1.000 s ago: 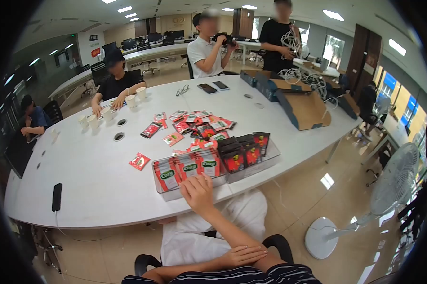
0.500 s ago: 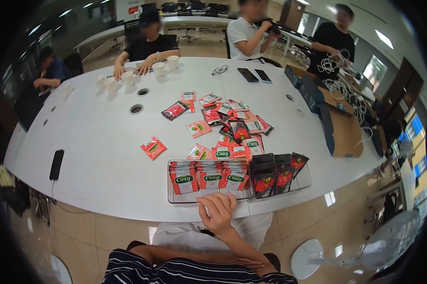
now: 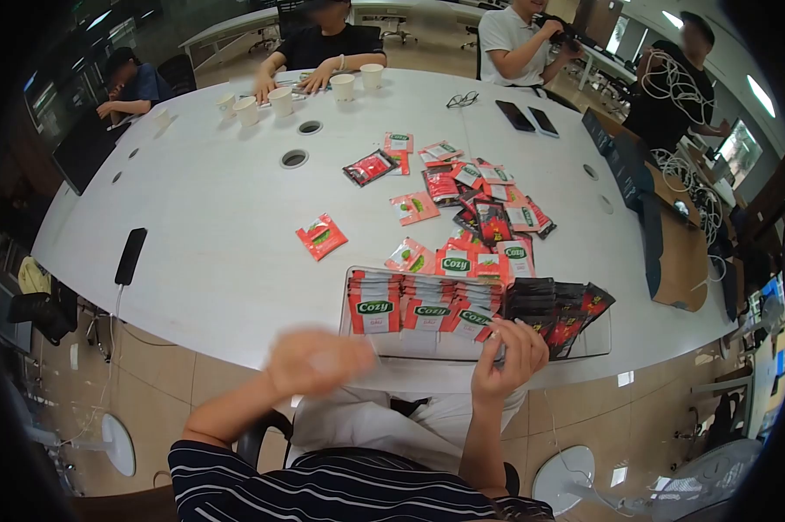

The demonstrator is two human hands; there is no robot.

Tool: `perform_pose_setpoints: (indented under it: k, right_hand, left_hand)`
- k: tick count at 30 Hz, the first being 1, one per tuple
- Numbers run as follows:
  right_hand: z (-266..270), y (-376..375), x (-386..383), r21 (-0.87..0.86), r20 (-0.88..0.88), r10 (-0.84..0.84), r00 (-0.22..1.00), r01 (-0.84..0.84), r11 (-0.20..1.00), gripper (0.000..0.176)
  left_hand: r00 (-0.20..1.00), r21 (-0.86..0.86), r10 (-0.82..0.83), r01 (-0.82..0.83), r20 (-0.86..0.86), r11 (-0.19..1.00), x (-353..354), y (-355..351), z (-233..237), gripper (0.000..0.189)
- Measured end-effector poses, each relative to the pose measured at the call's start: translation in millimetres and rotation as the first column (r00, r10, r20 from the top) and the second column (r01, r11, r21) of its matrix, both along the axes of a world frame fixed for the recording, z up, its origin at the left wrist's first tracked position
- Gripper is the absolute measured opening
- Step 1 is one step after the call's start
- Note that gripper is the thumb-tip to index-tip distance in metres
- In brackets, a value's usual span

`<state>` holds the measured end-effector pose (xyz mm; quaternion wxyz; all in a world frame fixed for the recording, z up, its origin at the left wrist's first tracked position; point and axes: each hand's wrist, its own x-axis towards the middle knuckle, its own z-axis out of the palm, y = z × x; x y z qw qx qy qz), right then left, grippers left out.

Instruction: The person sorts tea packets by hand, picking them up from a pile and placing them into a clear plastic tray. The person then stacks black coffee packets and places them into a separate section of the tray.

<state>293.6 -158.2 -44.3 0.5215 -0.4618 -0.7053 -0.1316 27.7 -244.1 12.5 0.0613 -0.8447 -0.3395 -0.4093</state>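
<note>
A clear tray stands at the near edge of the white table. It holds a row of red-and-white Cozy packets on the left and dark red-and-black packets on the right. My right hand is at the tray's front wall, its fingertips pinching the tilted front Cozy packet. My left hand hovers, blurred, just before the table edge left of the tray, and nothing shows in it. Loose packets lie piled behind the tray. One packet lies apart to the left.
A black phone on a cable lies at the left. Paper cups stand by a seated person across the table. Glasses, two phones and an open cardboard box lie at the right. Fan bases stand on the floor.
My view has tipped down toward the table. My right hand rose from my lap to the tray's front. My left hand left the tray's front and swung left, blurred.
</note>
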Motion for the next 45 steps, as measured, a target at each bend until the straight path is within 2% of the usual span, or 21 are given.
perform_pose_setpoints:
  k: [1,2,3,4,7,8,11,12,15,16,19,22,25,31,34,37,40,43,44,45]
  right_hand:
    - [0,1,-1,-0.001,-0.012,0.0,1.0,0.0,1.0,0.007]
    - [0,1,-1,-0.003,-0.024,0.0,1.0,0.0,1.0,0.007]
    - [-1,0,-2,-0.004,-0.038,-0.002,0.999,0.002,1.0,0.007]
    - [-1,0,-2,0.005,-0.049,0.016,0.999,-0.016,1.0,0.007]
    - [-3,0,-1,-0.008,-0.063,0.072,0.995,-0.073,0.997,0.007]
    - [-3,0,0,-0.002,-0.072,0.086,0.994,-0.086,0.996,0.007]
    - [-3,1,2,0.015,-0.097,0.124,0.988,-0.123,0.992,0.009]
    - [-2,0,2,0.013,-0.113,0.138,0.984,-0.137,0.99,0.01]
    - [-4,0,5,0.023,-0.162,0.187,0.969,-0.186,0.982,0.013]
    - [-4,0,6,0.034,-0.182,0.202,0.963,-0.199,0.979,0.014]
    - [-6,-2,7,0.056,-0.184,0.209,0.961,-0.202,0.978,0.024]
    - [-6,-4,8,0.11,-0.109,0.222,0.969,-0.21,0.972,0.033]
    - [-7,-8,8,0.098,-0.011,0.241,0.97,-0.239,0.966,0.042]
    - [-10,-5,8,0.075,-0.055,0.256,0.965,-0.252,0.965,0.043]
    - [-10,-4,7,0.075,-0.07,0.264,0.962,-0.258,0.963,0.041]
    - [-12,-5,7,0.074,-0.103,0.265,0.959,-0.258,0.963,0.04]
    - [-11,-4,6,0.078,-0.106,0.247,0.963,-0.239,0.968,0.039]
    - [-10,-5,6,0.081,-0.092,0.226,0.97,-0.219,0.972,0.039]
    - [-9,-4,6,0.083,-0.083,0.22,0.972,-0.213,0.974,0.038]
    - [-8,-4,6,0.084,-0.072,0.214,0.974,-0.208,0.975,0.038]
  left_hand:
    - [0.962,0.072,0.244,-0.254,0.118,0.965,-6,14,11,0.035]
    - [0.923,-0.096,0.333,-0.32,0.193,0.942,-20,28,23,0.031]
    - [0.895,-0.205,0.41,-0.374,0.176,0.904,-34,43,28,0.025]
    - [0.888,-0.41,0.447,-0.369,0.111,0.834,-55,56,18,0.028]
    - [0.836,-0.46,0.541,-0.516,-0.088,0.722,-82,85,-33,0.041]
    - [0.852,-0.578,0.499,-0.488,-0.156,0.654,-87,90,-46,0.054]
    - [0.786,-0.476,0.52,-0.616,-0.333,0.627,-83,109,-72,0.055]
    - [0.814,-0.507,0.5,-0.578,-0.296,0.639,-84,117,-75,0.056]
    - [0.771,-0.399,0.51,-0.636,-0.383,0.661,-72,141,-70,0.054]
    - [0.844,-0.456,0.436,-0.536,-0.312,0.711,-70,154,-68,0.058]
    - [0.954,-0.53,0.128,-0.26,-0.272,0.807,-50,186,-54,0.069]
    - [0.928,-0.503,0.002,-0.203,-0.372,0.84,-30,216,-63,0.079]
    - [0.884,-0.466,0.09,-0.326,-0.459,0.823,-13,228,-76,0.082]
    - [0.937,-0.35,0.149,-0.262,-0.317,0.899,-17,249,-94,0.07]
    - [0.955,-0.462,0.192,-0.278,-0.224,0.842,-19,249,-77,0.065]
    - [0.925,-0.491,0.244,-0.363,-0.291,0.792,-19,267,-61,0.074]
    - [0.955,-0.798,0.194,-0.293,-0.223,0.526,-18,292,-51,0.079]
    - [0.969,-0.798,0.151,-0.246,-0.195,0.55,-21,317,-53,0.079]
    - [0.953,-0.708,0.239,-0.297,-0.184,0.641,-23,324,-63,0.064]
    - [0.951,-0.749,0.242,-0.303,-0.194,0.589,-26,331,-57,0.055]
